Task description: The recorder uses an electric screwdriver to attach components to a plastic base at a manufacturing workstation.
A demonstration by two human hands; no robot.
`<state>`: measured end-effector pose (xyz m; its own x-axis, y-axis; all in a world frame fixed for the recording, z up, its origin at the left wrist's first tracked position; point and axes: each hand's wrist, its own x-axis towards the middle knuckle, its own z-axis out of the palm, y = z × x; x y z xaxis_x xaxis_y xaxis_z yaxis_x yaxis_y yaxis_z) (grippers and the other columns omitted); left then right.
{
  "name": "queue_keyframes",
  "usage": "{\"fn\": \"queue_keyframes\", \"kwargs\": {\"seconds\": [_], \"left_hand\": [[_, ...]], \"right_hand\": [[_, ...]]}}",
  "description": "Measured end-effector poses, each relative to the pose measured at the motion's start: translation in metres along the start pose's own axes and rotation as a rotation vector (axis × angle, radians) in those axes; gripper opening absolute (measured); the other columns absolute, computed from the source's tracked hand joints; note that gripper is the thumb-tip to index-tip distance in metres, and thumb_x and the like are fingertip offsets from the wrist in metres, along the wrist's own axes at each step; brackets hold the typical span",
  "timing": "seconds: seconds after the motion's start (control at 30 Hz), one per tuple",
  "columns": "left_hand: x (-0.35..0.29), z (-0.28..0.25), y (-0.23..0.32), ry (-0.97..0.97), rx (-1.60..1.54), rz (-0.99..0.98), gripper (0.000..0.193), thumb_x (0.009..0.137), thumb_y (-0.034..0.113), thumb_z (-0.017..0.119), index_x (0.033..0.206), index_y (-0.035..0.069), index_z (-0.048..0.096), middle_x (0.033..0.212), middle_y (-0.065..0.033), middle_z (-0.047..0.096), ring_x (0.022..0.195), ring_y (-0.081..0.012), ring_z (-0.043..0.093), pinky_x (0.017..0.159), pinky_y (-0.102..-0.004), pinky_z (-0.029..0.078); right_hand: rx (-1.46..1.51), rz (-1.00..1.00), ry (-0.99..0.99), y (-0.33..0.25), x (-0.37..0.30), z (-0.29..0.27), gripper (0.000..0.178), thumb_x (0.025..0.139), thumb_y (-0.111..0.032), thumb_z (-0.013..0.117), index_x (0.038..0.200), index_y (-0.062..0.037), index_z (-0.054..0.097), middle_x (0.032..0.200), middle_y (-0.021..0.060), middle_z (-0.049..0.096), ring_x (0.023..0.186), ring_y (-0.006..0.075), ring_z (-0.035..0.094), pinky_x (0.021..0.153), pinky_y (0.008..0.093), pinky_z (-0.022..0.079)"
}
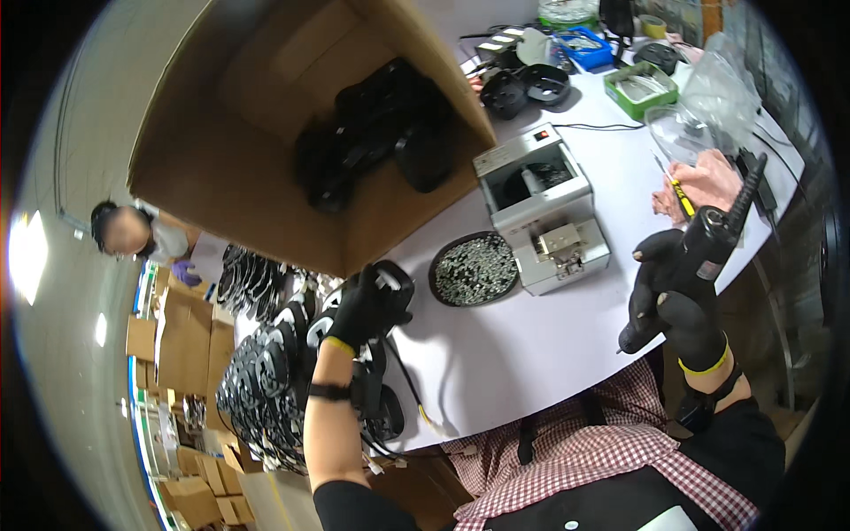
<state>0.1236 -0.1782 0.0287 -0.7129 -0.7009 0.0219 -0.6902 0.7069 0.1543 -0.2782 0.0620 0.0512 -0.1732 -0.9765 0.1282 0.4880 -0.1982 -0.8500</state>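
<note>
My left hand, in a black glove with a yellow cuff, is closed on a black plastic housing with an opening in it. A cable with a small white connector hangs below that hand; where its upper end joins is hidden. My right hand, gloved likewise, grips a black electric screwdriver, its bit pointing down and left. Between the hands, an oval black tray of small metal screws sits beside a grey screw feeder.
A large open cardboard box of black plastic parts stands at the far left. Corded black-and-grey parts pile up left of my forearm. A green bin, pink cloth and yellow-handled screwdriver lie far right. Another person is beyond.
</note>
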Motion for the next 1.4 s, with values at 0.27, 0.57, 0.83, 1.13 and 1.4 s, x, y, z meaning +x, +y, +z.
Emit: {"fn": "queue_keyframes", "kwargs": {"seconds": [0.27,0.57,0.83,1.13,1.4], "left_hand": [[-0.006,0.006,0.193,-0.058,-0.274,0.150,0.100,0.048,0.030,0.088,0.131,0.001,0.040,0.111,-0.0201,0.055,0.099,-0.0391,0.054,0.086,-0.0476,0.046],[0.002,0.043,0.242,-0.137,-0.181,-0.071,0.105,0.046,0.035,0.088,0.129,-0.005,0.037,0.113,-0.0215,0.054,0.101,-0.0376,0.054,0.087,-0.0462,0.045],[-0.012,0.058,0.236,0.013,-0.183,-0.032,0.119,0.045,0.040,0.089,0.136,-0.008,0.030,0.119,-0.0210,0.053,0.109,-0.0372,0.052,0.094,-0.0461,0.042],[-0.024,0.065,0.223,0.174,-0.222,0.011,0.096,0.053,0.037,0.085,0.126,-0.006,0.040,0.119,-0.0238,0.049,0.110,-0.0406,0.048,0.096,-0.0497,0.037],[-0.025,0.070,0.216,0.110,-0.275,-0.038,0.103,0.047,0.040,0.087,0.126,-0.004,0.040,0.120,-0.0208,0.050,0.114,-0.0370,0.047,0.099,-0.0464,0.037]], "right_hand": [[0.052,-0.106,0.068,0.000,0.000,-0.013,0.047,0.077,-0.011,0.057,0.122,0.0010,0.046,0.071,0.0072,0.057,0.059,0.0127,0.057,0.056,0.0256,0.049],[0.222,-0.551,0.022,-0.008,0.051,0.010,0.034,0.091,-0.012,0.055,0.121,-0.0004,0.043,0.073,0.0061,0.053,0.062,0.0129,0.053,0.058,0.0281,0.047],[0.001,-0.362,-0.198,0.018,0.084,0.029,0.041,0.076,0.004,0.068,0.114,-0.0011,0.052,0.091,0.0068,0.064,0.081,0.0149,0.064,0.073,0.0285,0.055],[-0.527,-0.480,-0.146,0.025,0.085,0.061,0.038,0.078,0.004,0.065,0.113,-0.0005,0.051,0.087,0.0072,0.063,0.072,0.0130,0.063,0.060,0.0249,0.052],[-0.307,-0.172,-0.073,0.038,0.066,0.086,0.030,0.084,-0.001,0.051,0.114,0.0001,0.047,0.074,0.0081,0.056,0.056,0.0146,0.056,0.052,0.0272,0.049]]}}
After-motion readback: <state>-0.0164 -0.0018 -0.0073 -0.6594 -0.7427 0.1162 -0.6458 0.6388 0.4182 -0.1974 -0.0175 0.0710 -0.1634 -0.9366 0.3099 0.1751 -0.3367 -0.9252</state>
